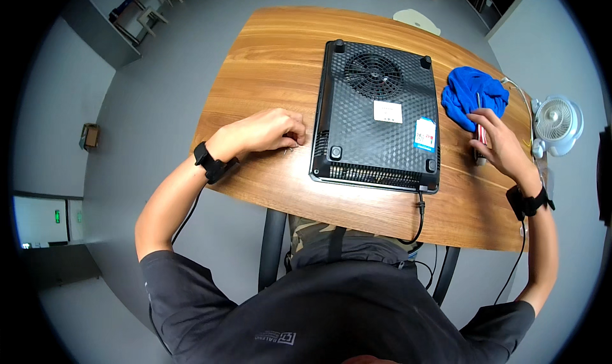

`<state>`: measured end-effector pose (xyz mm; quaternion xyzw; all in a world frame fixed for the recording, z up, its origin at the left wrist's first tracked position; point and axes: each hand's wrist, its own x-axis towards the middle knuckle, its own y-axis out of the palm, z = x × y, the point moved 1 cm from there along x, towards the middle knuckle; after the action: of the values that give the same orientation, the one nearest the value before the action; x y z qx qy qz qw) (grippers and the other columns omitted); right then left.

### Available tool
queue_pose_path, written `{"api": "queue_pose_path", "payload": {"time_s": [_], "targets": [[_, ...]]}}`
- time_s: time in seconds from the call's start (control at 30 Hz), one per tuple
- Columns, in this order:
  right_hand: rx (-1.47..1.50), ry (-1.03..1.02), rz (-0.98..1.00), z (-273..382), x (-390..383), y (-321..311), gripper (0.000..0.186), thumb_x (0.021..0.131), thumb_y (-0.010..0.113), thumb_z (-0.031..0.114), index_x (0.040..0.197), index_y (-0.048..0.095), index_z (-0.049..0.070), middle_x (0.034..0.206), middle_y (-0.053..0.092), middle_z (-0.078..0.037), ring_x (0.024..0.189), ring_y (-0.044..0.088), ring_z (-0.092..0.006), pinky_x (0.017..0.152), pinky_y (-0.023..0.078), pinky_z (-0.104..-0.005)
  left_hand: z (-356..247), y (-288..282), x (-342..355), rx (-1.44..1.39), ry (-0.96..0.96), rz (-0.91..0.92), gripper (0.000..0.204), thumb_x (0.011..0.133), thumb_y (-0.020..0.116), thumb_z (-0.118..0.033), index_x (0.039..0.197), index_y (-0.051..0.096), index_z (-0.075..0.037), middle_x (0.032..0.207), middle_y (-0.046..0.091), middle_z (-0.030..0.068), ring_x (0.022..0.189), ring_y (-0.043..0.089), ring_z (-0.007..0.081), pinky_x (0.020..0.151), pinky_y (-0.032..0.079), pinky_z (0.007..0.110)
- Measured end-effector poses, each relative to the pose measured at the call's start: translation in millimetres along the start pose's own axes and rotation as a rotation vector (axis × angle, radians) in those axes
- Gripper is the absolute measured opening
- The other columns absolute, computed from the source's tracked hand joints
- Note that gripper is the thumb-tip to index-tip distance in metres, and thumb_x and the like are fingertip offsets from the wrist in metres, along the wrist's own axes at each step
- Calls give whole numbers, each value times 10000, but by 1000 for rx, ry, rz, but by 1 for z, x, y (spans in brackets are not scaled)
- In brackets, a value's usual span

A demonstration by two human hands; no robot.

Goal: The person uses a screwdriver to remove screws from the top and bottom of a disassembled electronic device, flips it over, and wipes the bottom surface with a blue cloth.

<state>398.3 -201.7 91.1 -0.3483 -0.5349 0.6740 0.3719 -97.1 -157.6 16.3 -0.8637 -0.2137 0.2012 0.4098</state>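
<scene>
A black appliance [376, 134] lies underside up on the wooden table [242, 64], showing a fan grille, feet, labels and a cable. Left of it, my left hand [274, 131] rests on the tabletop, fingers curled over small bits too tiny to name; whether it holds any is unclear. On the right, my right hand [494, 138] has its thumb and fingers around a slim red-and-silver tool [480, 131], lying beside a crumpled blue cloth [472, 90].
A white fan [556, 122] stands at the table's right edge among cords. A pale stool seat [414, 21] is beyond the far edge. A cardboard box [90, 136] sits at left, and more stools [150, 20] stand farther back.
</scene>
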Motion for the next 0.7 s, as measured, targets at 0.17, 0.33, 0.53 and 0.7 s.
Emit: {"api": "queue_pose_path", "payload": {"time_s": [0.17, 0.33, 0.53, 0.7], "targets": [[-134, 147, -167, -58, -28, 43, 349, 966, 721, 225, 1198, 549, 30, 1172, 545, -195, 1014, 614, -457, 804, 521, -529, 4, 4, 0, 4, -8, -9, 84, 907, 724, -75, 929, 688, -3, 985, 668, 112, 931, 655, 330, 819, 529, 438], [-68, 313, -158, -63, -43, 73, 345, 1006, 684, 296, 1140, 553, 6, 1076, 603, -227, 963, 644, -464, 789, 525, -512, 8, 9, -2, 20, -27, -56, 101, 925, 716, -95, 944, 672, -6, 987, 670, 123, 938, 647, 345, 835, 524, 446], [66, 440, -151, -60, -35, 84, 382, 1008, 682, 330, 1112, 558, -17, 961, 668, -280, 885, 667, -465, 776, 518, -518, 5, 5, -2, 47, -35, -36, 137, 919, 730, -114, 918, 642, -9, 955, 664, 134, 913, 643, 350, 808, 519, 448], [150, 478, -124, -70, -30, 90, 384, 986, 684, 305, 1081, 538, -37, 905, 659, -307, 854, 668, -471, 753, 511, -525, -1, 3, 0, 42, -68, -25, 146, 910, 740, -107, 917, 636, -4, 945, 663, 136, 898, 646, 352, 801, 519, 450]]}}
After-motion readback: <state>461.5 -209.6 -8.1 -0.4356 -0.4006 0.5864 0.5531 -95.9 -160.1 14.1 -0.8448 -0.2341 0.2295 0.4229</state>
